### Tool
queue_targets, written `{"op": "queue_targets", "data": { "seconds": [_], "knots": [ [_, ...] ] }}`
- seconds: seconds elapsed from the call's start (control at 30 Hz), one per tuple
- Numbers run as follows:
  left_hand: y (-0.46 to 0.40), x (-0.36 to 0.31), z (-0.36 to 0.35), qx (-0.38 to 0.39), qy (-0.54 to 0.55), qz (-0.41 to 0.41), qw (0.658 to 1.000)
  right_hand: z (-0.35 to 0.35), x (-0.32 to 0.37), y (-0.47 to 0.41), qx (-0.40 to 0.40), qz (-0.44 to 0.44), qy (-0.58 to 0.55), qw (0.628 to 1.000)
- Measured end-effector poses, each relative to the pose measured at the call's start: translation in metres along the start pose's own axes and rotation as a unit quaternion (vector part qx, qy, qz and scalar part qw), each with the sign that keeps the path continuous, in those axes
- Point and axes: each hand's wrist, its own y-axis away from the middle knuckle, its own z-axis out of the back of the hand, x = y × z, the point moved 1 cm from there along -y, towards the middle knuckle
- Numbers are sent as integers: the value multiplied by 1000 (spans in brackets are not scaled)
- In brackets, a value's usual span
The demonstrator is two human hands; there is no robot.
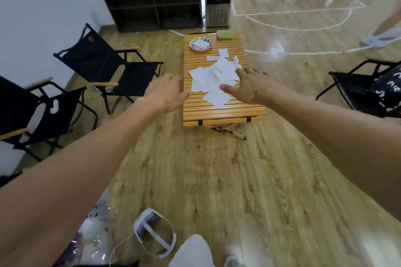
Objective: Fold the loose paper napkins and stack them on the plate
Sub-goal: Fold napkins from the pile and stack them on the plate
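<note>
Wood-slat counter (pixel 223 112) carries loose napkins (pixel 213 78); the plate (pixel 200 44) sits far left. Left hand (pixel 168 93) and right hand (pixel 252 85) hover near them, fingers (pixel 240 73) spread, holding nothing.

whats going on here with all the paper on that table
A person reaches both arms toward a slatted wooden table. The left hand and right hand are open and hold nothing. Loose paper napkins lie scattered mid-table; a few folded ones already sit on the plate at the far end.
</note>
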Motion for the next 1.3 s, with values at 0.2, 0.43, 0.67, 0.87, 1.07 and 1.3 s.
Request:
{"op": "queue_targets", "data": {
  "seconds": [0.2, 0.43, 0.67, 0.87, 1.07, 1.3],
  "knots": [
    [-26, 29, -23, 25, 6, 27, 999, -29, 26, -49, 45, 22, 15, 999],
    [-124, 100, -54, 50, 34, 19, 998, -63, 63, -151, 77, 26, 17, 997],
    [-254, 169, -57, 92, 31, -33, 995, -65, 88, -273, 102, -54, -44, 992],
    [-347, 211, -45, 129, 37, -68, 989, -57, 92, -368, 113, -115, -76, 984],
    [-474, 249, -65, 214, 29, -119, 969, -66, 98, -489, 117, -143, -101, 978],
    [-677, 264, -77, 229, -13, -212, 950, -89, 72, -647, 131, -218, -141, 957]
  ]
}}
